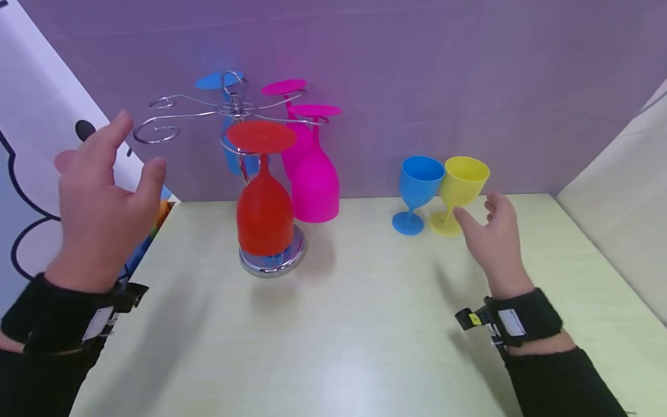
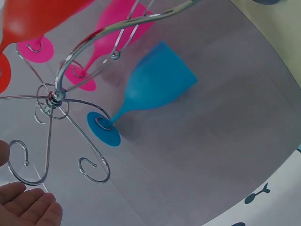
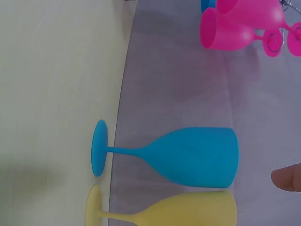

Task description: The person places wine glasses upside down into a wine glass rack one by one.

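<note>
A chrome stemware rack (image 1: 237, 109) stands on the table, its curled hooks holding upside-down plastic goblets. An orange-red goblet (image 1: 266, 214) hangs at the front, two magenta goblets (image 1: 315, 182) at the right, and a blue hanging goblet (image 2: 157, 82) at the back. My left hand (image 1: 104, 202) is raised beside the rack's two bare hooks (image 2: 96, 174), fingers spread and holding nothing. To the right, an upright blue goblet (image 1: 421, 179) stands beside an upright yellow goblet (image 1: 464, 179). My right hand (image 1: 495, 243) hovers just right of the yellow one, thumb and fingers apart, gripping nothing.
The pale tabletop (image 1: 354, 324) meets a purple-grey backdrop (image 1: 417, 75) close behind the goblets. A white side panel (image 1: 620, 202) borders the right. On the left is a white printed sheet (image 1: 31, 116) with black line drawings.
</note>
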Action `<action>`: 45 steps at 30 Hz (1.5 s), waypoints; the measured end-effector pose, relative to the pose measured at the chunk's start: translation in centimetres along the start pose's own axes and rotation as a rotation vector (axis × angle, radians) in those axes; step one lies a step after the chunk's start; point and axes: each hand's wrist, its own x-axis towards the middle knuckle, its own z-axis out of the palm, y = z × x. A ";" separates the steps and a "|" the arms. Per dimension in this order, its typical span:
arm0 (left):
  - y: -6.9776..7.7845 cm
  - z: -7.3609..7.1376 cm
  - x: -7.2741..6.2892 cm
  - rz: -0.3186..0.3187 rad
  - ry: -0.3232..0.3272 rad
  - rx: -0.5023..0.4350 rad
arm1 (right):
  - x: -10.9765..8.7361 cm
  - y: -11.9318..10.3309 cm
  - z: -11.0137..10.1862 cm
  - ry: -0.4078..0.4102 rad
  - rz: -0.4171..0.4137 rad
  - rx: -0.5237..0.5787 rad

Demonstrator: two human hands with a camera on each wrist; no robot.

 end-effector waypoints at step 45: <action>-0.5 -0.2 1.4 -0.021 -0.143 0.091 | 8.6 4.3 2.0 -0.021 0.083 0.081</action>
